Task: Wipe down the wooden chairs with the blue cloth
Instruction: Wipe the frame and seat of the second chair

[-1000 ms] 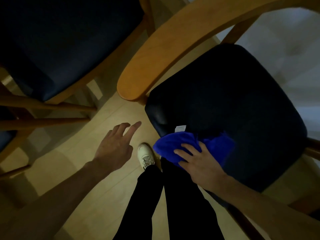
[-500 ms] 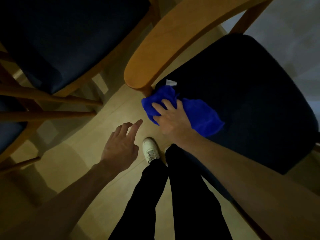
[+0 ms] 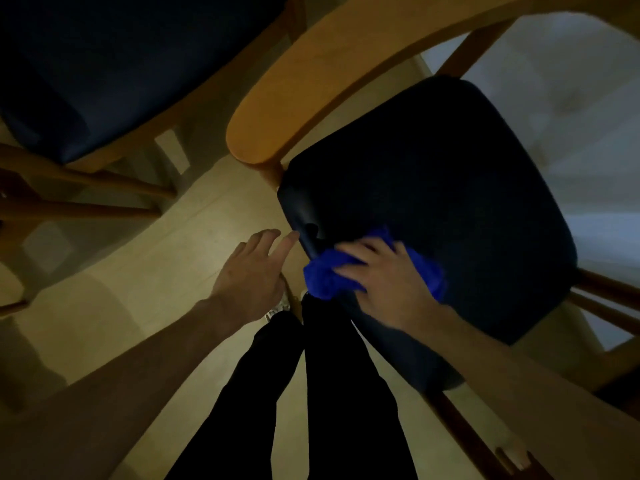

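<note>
While my right hand [image 3: 391, 282] presses the blue cloth [image 3: 323, 275] flat under spread, straight fingers on the near corner of the dark seat [image 3: 433, 202] of the wooden chair [image 3: 311, 95], my left hand [image 3: 251, 275] hovers beside that corner, fingers loose and extended, gripping nothing; a second chair [image 3: 104, 64] stands left.

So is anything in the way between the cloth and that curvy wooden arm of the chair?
Nothing visible. The right hand presses the blue cloth on the dark seat; only bare seat lies between it and the wooden armrest.
</note>
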A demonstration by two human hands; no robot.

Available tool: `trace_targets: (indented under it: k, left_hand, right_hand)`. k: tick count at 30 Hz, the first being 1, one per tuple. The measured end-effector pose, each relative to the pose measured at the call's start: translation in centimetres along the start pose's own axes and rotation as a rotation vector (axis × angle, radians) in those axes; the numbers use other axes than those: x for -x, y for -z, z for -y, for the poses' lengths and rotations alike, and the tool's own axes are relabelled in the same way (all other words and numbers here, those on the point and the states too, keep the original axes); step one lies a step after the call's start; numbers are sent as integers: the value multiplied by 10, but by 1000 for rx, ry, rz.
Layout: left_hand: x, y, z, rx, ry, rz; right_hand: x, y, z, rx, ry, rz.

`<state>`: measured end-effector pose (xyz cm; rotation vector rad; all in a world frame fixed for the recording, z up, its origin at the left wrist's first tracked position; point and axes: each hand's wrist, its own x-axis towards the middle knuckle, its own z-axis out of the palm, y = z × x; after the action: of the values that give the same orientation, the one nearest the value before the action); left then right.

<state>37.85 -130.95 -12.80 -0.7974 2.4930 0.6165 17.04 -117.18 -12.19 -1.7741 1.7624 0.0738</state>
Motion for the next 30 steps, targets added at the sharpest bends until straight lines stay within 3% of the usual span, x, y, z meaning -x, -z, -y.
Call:
trace_targets:
  k: [3, 5, 10, 14, 20, 22, 25, 28, 30]
  left_hand:
    - [-3, 1, 0, 99, 67, -54]
    - [-2, 1, -1, 103, 94, -53]
    - [6, 3, -13, 115, 138, -3]
    - [8, 16, -28, 80, 25, 45]
    - [-31, 38, -67, 128, -74, 29]
    - [-50, 48, -86, 212, -57, 18]
    - [-82, 65, -116, 306, -24, -87]
    - [-113, 84, -143, 309, -84, -158]
    - [-133, 95, -156, 309, -132, -186]
  right_hand:
    - [-48, 21, 5, 37, -21, -187]
    - [-75, 24, 12, 65, -34, -207]
    - [-68, -6, 14, 35, -67, -43]
    - [2, -31, -2, -7, -10, 95]
    - [68, -33, -21, -205, -146, 200]
    - [70, -18, -33, -339, -250, 108]
    - [66, 15, -66, -482, -403, -200]
    - [59, 53, -122, -465, -543, -478]
    - [51, 76, -169, -449, -639, -573]
